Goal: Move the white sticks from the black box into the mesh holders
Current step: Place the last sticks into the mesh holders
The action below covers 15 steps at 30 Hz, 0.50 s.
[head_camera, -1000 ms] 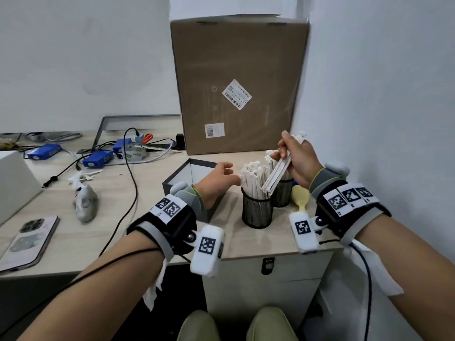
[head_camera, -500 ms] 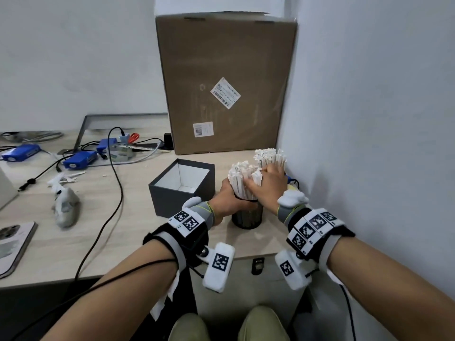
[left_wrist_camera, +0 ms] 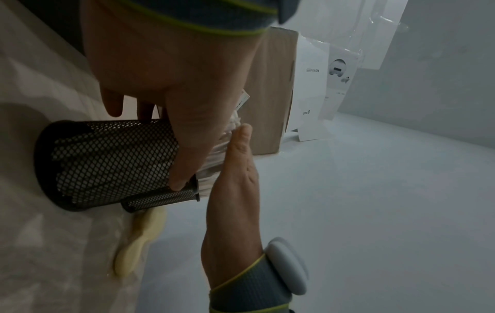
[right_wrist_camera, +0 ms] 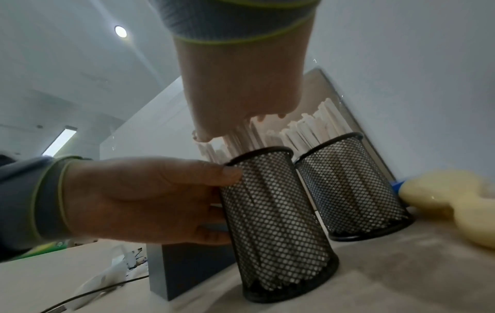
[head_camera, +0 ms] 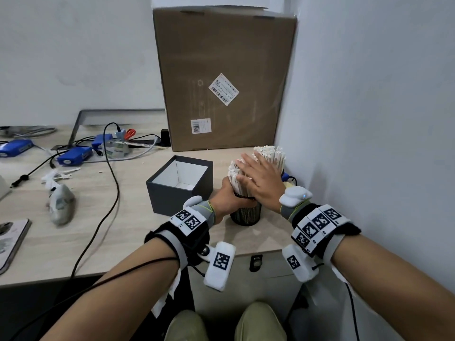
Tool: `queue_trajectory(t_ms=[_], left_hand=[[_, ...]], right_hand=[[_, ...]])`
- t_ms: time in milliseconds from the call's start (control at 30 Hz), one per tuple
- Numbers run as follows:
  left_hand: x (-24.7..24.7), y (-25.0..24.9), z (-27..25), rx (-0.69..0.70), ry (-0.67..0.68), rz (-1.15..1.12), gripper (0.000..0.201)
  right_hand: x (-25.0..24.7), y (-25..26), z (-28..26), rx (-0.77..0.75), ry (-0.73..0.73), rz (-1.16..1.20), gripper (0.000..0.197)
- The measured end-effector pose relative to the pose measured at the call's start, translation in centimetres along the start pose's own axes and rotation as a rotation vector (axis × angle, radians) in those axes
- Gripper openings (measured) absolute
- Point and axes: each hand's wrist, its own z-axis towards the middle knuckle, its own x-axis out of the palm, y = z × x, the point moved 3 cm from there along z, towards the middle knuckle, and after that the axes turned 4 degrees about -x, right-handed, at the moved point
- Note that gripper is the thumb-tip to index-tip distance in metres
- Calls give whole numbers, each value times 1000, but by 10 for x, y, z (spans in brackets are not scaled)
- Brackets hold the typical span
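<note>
The black box [head_camera: 179, 190] stands open on the desk, and its white inside shows no sticks. Right of it are two black mesh holders packed with white sticks [head_camera: 269, 153]. My left hand [head_camera: 229, 195] grips the near mesh holder [head_camera: 246, 214] at its rim, thumb on the mesh [left_wrist_camera: 184, 148]. My right hand [head_camera: 257, 177] lies flat with straight fingers on the tops of the near holder's sticks [right_wrist_camera: 235, 135]. The far holder [right_wrist_camera: 348, 190] stands just behind, touching the near one [right_wrist_camera: 273, 211].
A large cardboard box [head_camera: 221, 77] stands behind the holders, and a white wall [head_camera: 369, 119] is close on the right. A pale yellow object [right_wrist_camera: 450, 201] lies beside the far holder. Cables [head_camera: 108, 173], blue devices [head_camera: 73, 156] and a phone [head_camera: 9, 239] lie to the left.
My right hand came down with a bundle of sticks into the near holder, let go and now lies flat on top. My left hand moved from the black box to grip the near holder.
</note>
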Motion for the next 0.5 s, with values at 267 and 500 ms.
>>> queue_trajectory(t_ms=[267,500], left_hand=[[0,1,4,80,-110,-2,80],[-11,-1,14,136,-200,-114,79]], right_hand=[[-31,-41,-17,317,-530,354,50],[-11,-93,-10,649,11,310,114]])
